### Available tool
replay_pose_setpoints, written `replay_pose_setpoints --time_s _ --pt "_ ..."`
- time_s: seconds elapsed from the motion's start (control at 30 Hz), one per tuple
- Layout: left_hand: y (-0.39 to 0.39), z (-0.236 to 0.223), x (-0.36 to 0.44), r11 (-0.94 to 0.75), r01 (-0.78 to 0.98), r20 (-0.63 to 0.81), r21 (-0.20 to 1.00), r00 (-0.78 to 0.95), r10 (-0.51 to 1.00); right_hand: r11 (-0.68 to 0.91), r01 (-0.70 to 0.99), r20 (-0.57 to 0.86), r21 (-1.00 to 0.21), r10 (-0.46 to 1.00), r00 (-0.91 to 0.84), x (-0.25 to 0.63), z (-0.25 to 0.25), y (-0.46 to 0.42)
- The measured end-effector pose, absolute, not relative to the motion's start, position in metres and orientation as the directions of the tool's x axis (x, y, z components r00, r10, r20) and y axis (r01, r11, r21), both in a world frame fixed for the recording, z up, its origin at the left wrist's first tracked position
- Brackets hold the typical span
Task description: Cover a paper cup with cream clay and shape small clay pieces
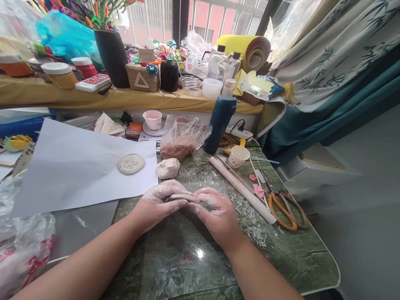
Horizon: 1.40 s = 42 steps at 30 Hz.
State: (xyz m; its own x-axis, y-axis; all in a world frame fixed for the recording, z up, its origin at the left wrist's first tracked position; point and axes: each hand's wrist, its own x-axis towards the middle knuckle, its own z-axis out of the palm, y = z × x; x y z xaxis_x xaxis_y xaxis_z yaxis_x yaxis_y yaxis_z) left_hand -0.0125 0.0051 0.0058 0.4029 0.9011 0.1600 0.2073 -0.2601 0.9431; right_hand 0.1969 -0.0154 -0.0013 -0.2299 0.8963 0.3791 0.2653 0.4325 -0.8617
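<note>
Between my two hands is a flat, pale clay disc [184, 198], seen nearly edge-on above a clear sheet [184, 259]. My left hand [161, 198] grips its left edge, thumb in front and fingers behind. The right edge is pinched by my right hand [216, 211] in the same way. White powder or clay coats the fingers of both. Just beyond my left hand sits a lump of pale clay [168, 168]. To the left, a round clay disc with a star pattern [131, 164] lies on a white paper sheet [81, 168].
On the right lie a rolling pin [241, 190] and scissors with orange handles [283, 212], near a paper cup [238, 156]. Behind stand a dark blue bottle [219, 124] and a plastic bag of reddish-brown material [180, 141]. Crumpled plastic [8, 246] fills the left front.
</note>
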Motion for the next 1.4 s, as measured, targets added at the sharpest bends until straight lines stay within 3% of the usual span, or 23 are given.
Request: replay_pose_setpoints --time_s 0.1,0.27,0.4,0.57,0.8,0.93,1.07,1.2,1.4 --pt "0.004 0.011 -0.011 -0.255 0.217 0.157 0.942 0.386 0.909 0.468 0.238 0.442 -0.851 0.883 -0.157 0.195 -0.003 -0.017" --pt "0.001 0.012 -0.009 -0.226 0.213 0.142 0.951 0.349 0.926 0.537 0.26 0.506 -0.803 0.844 -0.18 0.195 -0.003 -0.018" --pt "-0.001 0.01 -0.008 -0.169 0.194 0.105 0.966 0.301 0.948 0.48 0.259 0.451 -0.838 0.877 -0.168 0.195 -0.002 -0.019" --pt "-0.003 0.01 -0.006 -0.039 0.007 0.035 0.999 0.303 0.952 0.399 0.307 0.345 -0.864 0.913 -0.216 0.193 0.0 -0.017" --pt "0.0 0.006 -0.008 -0.19 0.183 0.131 0.965 0.295 0.947 0.483 0.307 0.41 -0.82 0.87 -0.275 0.192 0.0 -0.017" --pt "0.0 0.004 -0.007 -0.165 0.108 0.141 0.98 0.202 0.969 0.454 0.377 0.347 -0.807 0.882 -0.319 0.192 -0.003 -0.015" --pt "0.002 0.004 -0.008 0.009 -0.066 0.005 0.998 0.206 0.979 0.433 0.415 0.345 -0.8 0.898 -0.273 0.193 -0.004 -0.012" --pt "0.007 0.003 -0.01 0.065 -0.015 -0.059 0.998 0.255 0.965 0.388 0.419 0.293 -0.821 0.916 -0.273 0.193 -0.004 -0.01" --pt "0.008 0.003 -0.009 0.013 -0.013 -0.01 1.0 0.232 0.973 0.33 0.489 0.229 -0.807 0.939 -0.256 0.193 -0.007 -0.009"
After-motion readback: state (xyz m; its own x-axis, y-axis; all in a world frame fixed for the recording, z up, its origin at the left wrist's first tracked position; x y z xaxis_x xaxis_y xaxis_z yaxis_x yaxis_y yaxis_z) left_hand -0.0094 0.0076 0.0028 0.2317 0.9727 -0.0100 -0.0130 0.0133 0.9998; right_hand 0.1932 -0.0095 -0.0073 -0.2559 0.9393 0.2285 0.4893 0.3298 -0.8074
